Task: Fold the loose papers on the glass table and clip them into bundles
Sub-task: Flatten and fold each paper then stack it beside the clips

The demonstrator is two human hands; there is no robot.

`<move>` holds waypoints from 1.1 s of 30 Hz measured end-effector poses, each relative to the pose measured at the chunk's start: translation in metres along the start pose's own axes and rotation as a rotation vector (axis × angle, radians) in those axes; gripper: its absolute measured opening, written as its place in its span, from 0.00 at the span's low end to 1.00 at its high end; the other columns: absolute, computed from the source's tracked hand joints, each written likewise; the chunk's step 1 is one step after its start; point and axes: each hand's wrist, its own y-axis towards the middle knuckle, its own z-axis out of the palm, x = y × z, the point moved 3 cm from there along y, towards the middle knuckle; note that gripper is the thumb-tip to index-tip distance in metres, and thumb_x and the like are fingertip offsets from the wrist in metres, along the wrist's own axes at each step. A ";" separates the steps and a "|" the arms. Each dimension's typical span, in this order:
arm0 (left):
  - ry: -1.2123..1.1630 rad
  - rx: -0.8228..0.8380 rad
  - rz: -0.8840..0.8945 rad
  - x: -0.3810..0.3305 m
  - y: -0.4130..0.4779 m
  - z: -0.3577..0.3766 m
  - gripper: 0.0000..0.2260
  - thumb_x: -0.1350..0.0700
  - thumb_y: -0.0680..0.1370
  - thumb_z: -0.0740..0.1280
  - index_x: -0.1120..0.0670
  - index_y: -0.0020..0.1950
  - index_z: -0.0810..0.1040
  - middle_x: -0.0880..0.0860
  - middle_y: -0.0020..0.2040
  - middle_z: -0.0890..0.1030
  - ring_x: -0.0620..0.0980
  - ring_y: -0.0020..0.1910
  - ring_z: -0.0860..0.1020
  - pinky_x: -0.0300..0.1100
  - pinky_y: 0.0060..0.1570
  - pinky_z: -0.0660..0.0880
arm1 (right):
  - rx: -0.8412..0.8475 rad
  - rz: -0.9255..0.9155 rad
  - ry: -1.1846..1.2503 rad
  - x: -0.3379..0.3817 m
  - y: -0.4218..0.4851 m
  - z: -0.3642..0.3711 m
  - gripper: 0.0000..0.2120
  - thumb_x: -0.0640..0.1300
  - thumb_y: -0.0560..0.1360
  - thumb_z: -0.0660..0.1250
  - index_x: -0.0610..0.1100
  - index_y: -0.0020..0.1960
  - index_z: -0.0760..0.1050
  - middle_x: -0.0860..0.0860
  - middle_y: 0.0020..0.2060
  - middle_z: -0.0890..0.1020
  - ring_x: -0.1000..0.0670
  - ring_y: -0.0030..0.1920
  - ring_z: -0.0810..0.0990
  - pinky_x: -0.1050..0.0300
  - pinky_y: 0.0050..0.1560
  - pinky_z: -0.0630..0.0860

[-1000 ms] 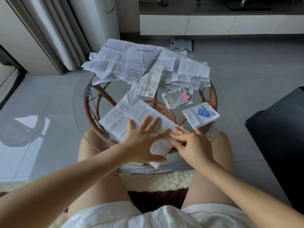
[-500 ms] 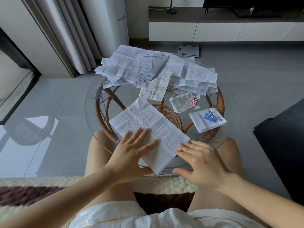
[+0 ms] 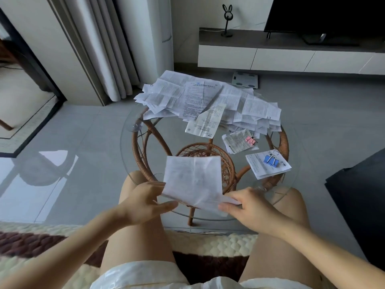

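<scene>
Head view. Creased white printed sheet held up over the near edge of the round glass tabletop on its rattan base. Left hand pinches the sheet's near-left corner, and right hand pinches the near-right corner, which is bent over. Print shows faintly through the sheet, too blurred to read.

Far side: heap of loose white printed papers, text too small to read. Right side: small paper bundle with a pink binder clip. Nearer, a second bundle with a blue binder clip.

Half a second ago the sheet lay flat on the glass under both spread hands. Now it is lifted, with its far edge raised. Heap and bundles unchanged.
</scene>
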 end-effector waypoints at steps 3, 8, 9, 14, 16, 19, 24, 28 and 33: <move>0.010 -0.168 -0.050 0.005 0.003 -0.008 0.14 0.38 0.67 0.64 0.46 0.39 0.82 0.41 0.36 0.80 0.42 0.38 0.77 0.40 0.43 0.73 | 0.079 0.046 0.213 0.021 0.000 -0.005 0.09 0.43 0.77 0.66 0.53 0.39 0.76 0.66 0.32 0.80 0.66 0.37 0.79 0.70 0.36 0.71; -0.124 -0.172 -0.149 0.011 0.008 -0.005 0.27 0.34 0.68 0.59 0.56 0.40 0.82 0.48 0.40 0.80 0.45 0.45 0.74 0.45 0.51 0.69 | -0.102 0.158 0.207 0.010 0.032 -0.010 0.02 0.42 0.75 0.68 0.47 0.47 0.78 0.53 0.41 0.83 0.53 0.42 0.82 0.53 0.43 0.79; -0.079 -0.171 -0.192 0.013 0.011 -0.003 0.30 0.32 0.69 0.56 0.57 0.40 0.83 0.49 0.41 0.79 0.44 0.47 0.72 0.44 0.53 0.67 | -0.124 0.187 0.179 0.005 0.039 -0.008 0.02 0.43 0.75 0.68 0.45 0.45 0.78 0.50 0.40 0.83 0.51 0.42 0.82 0.50 0.43 0.79; 0.406 -0.393 -0.299 0.021 0.014 0.002 0.22 0.38 0.70 0.57 0.51 0.27 0.78 0.40 0.34 0.69 0.48 0.38 0.73 0.46 0.47 0.68 | -0.142 0.270 -0.058 -0.013 0.064 0.016 0.16 0.49 0.73 0.67 0.33 0.43 0.77 0.40 0.38 0.82 0.42 0.40 0.80 0.46 0.42 0.78; 0.499 -0.426 -0.316 0.024 0.010 0.006 0.16 0.42 0.70 0.65 0.50 0.27 0.75 0.42 0.35 0.70 0.50 0.37 0.73 0.47 0.45 0.70 | -0.170 0.264 -0.145 -0.013 0.068 0.020 0.16 0.48 0.74 0.67 0.35 0.37 0.74 0.43 0.32 0.80 0.45 0.32 0.76 0.52 0.34 0.73; 0.582 -0.456 -0.311 0.022 0.008 0.011 0.11 0.43 0.73 0.62 0.50 0.38 0.75 0.48 0.42 0.75 0.52 0.42 0.74 0.48 0.47 0.73 | -0.200 0.237 -0.247 -0.002 0.072 0.017 0.20 0.46 0.77 0.63 0.43 0.30 0.60 0.51 0.26 0.66 0.54 0.27 0.62 0.60 0.27 0.58; 0.617 -0.480 -0.105 -0.010 0.013 0.006 0.14 0.54 0.76 0.58 0.56 0.52 0.81 0.55 0.56 0.80 0.56 0.57 0.78 0.51 0.58 0.74 | -0.195 0.150 -0.379 0.008 0.085 0.014 0.14 0.45 0.81 0.57 0.45 0.37 0.66 0.52 0.31 0.71 0.49 0.35 0.68 0.60 0.32 0.60; 0.512 -0.365 0.015 -0.026 0.028 0.020 0.16 0.56 0.76 0.55 0.57 0.49 0.83 0.53 0.52 0.84 0.53 0.53 0.81 0.47 0.53 0.79 | -0.300 0.021 -0.581 0.015 0.090 0.016 0.03 0.38 0.74 0.68 0.39 0.42 0.78 0.47 0.33 0.80 0.49 0.30 0.71 0.65 0.27 0.58; 0.497 -0.275 -0.048 -0.013 0.040 0.044 0.22 0.53 0.78 0.52 0.60 0.64 0.77 0.55 0.65 0.77 0.54 0.65 0.74 0.46 0.65 0.66 | -0.417 -0.089 -0.657 0.004 0.090 0.030 0.08 0.32 0.63 0.75 0.40 0.36 0.77 0.45 0.34 0.77 0.45 0.34 0.77 0.56 0.28 0.74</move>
